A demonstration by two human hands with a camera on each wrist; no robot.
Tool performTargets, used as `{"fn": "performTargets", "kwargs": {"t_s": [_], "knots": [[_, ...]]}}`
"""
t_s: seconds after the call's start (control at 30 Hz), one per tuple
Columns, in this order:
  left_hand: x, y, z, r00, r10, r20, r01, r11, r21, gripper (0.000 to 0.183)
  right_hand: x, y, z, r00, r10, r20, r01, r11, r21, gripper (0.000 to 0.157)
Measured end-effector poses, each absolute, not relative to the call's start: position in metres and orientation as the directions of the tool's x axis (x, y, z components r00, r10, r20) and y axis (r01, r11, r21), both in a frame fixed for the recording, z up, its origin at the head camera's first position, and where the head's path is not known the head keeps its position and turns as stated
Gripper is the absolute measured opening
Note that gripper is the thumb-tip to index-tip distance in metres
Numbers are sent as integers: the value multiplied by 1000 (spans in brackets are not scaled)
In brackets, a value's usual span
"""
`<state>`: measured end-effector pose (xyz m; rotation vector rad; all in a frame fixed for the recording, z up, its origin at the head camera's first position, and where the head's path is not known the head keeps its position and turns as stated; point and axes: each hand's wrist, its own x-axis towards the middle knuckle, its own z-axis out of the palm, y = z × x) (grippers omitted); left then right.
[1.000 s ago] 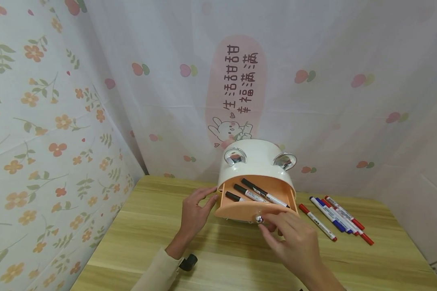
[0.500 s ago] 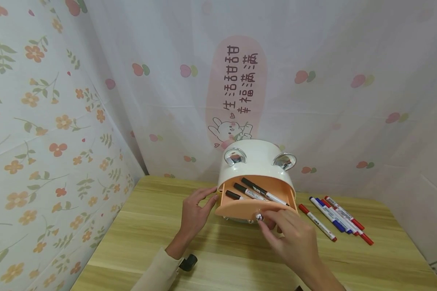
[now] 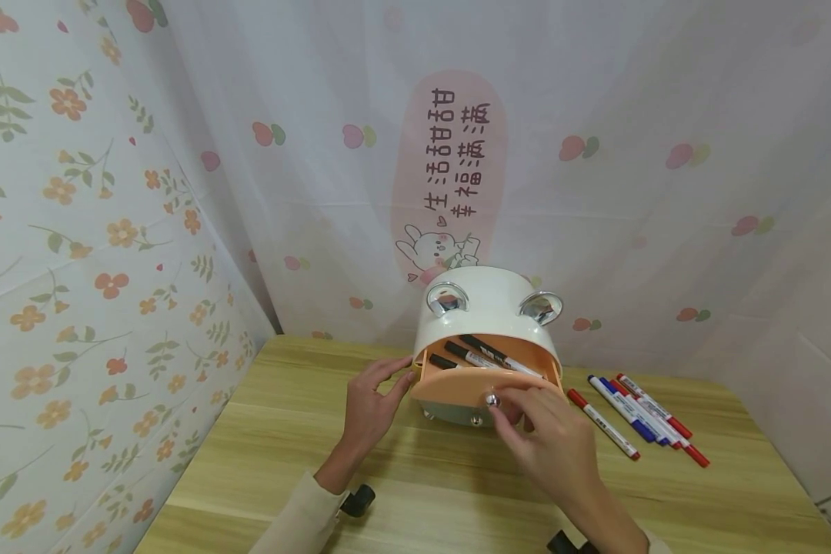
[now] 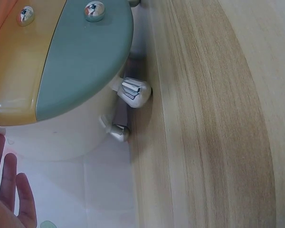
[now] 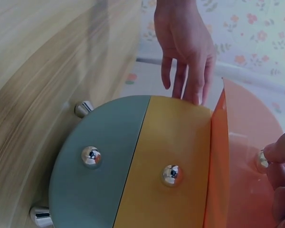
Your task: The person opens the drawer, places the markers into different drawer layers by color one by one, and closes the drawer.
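Observation:
A small white cabinet (image 3: 488, 308) with silver ear-like rings stands on the table. Its top orange drawer (image 3: 450, 385) is pulled partway out, with black-capped markers (image 3: 502, 355) lying inside. My right hand (image 3: 552, 440) pinches the drawer's silver knob (image 3: 492, 400) between thumb and fingers. Against the cabinet's left side rest the fingertips of my left hand (image 3: 370, 404), fingers fairly straight. Below the orange drawer, a yellow drawer (image 5: 173, 142) and a green drawer (image 5: 104, 142) are both closed in the right wrist view.
Several red and blue markers (image 3: 640, 408) lie on the wooden table (image 3: 305, 462) to the right of the cabinet. A printed curtain (image 3: 318, 192) hangs behind, and a floral one (image 3: 76, 308) hangs on the left. Short silver feet (image 4: 134, 92) raise the cabinet.
The orange drawer has slid somewhat inward, pushed by my right hand on the knob, and the markers went with it. More of the green front shows below. My left hand stays put.

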<state>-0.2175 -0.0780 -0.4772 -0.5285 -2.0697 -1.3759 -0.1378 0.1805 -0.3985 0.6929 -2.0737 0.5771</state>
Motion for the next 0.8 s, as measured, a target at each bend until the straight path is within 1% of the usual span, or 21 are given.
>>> {"fn": "performTargets", "kwargs": {"t_s": [0.3,0.43,0.67,0.8], "knots": [[-217,-78,-477,-746,-2,666,618,370,693,28,-148,180,-399,-538,-235,810,-625,756,-195,19],[-217,-78,-477,-745,-2,667,620,368,693,27,-154,179,-399,-550,-223,805,-622,753,-216,19],[-217,-78,-478,-748,-5,664,618,361,699,28,-164,178,-400,-541,-208,815,-614,760,-214,18],[-217,-78,-478,-749,-8,663,616,359,701,27,-168,178,-400,-572,-196,797,-587,776,-231,18]]}}
